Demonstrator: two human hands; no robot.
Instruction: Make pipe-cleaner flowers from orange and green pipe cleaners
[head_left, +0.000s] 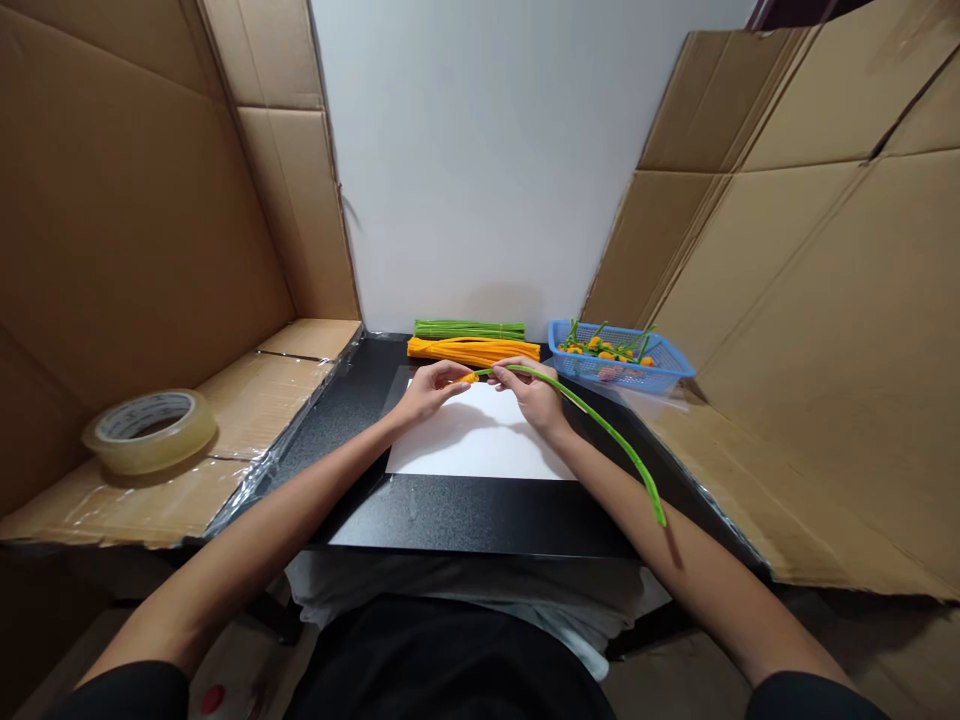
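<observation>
Your left hand (426, 392) has its thumb and fingers closed on a small orange piece (469, 378), and your right hand (538, 398) pinches a green fuzzy stem (624, 443) close to its orange end. The two pinches face each other over the white sheet (487, 452) on the black surface (480, 520), with only a short run of green between them. The orange piece sits at the tips of your left fingers; the stem passes through your right fingers, and its long free length arches over your right wrist and droops above your forearm.

Expect the stem to be very light, soft outside, and bendable enough to keep a curve. The nap should grip rather than slide, but a hard squeeze could flatten it or kink it. Hold it just behind the orange end, where you have most control, and leave the loose tail free. The orange piece looks compact and soft, so a light pinch on its sides should do. Your fingertips cover the join, so whether the two are fastened is hard to tell.
</observation>
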